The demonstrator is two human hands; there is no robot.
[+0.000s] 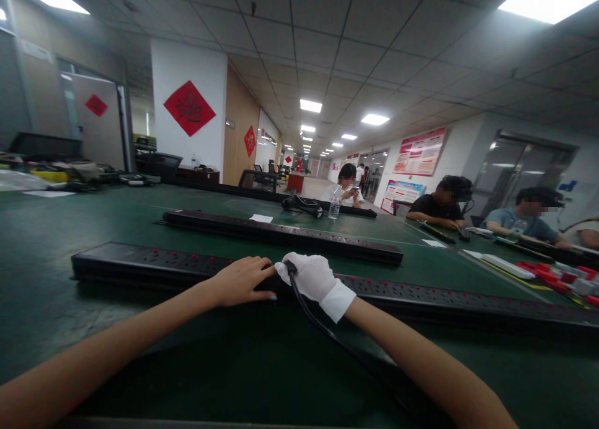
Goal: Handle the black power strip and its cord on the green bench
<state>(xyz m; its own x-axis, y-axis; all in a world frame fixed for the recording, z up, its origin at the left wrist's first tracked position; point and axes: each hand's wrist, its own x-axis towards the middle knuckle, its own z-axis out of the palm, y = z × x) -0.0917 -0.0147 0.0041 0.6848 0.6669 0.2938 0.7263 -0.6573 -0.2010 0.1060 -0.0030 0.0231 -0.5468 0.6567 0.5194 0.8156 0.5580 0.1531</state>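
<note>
A long black power strip [140, 265] with small red marks lies across the green table [84, 317] in front of me. My bare left hand [241, 279] rests flat on its top near the middle, fingers together. Touching it on the right, my right hand [311, 278] in a white glove is closed on a black plug pressed against the strip. The plug's black cable [327, 332] runs from the glove back toward me under my right forearm.
A second black power strip [281, 232] lies farther back, with a white paper slip [261, 218] and a water bottle [334, 206] beyond. Three people sit at the table's right side among more strips and red parts [561, 276]. Clutter lines the far left edge.
</note>
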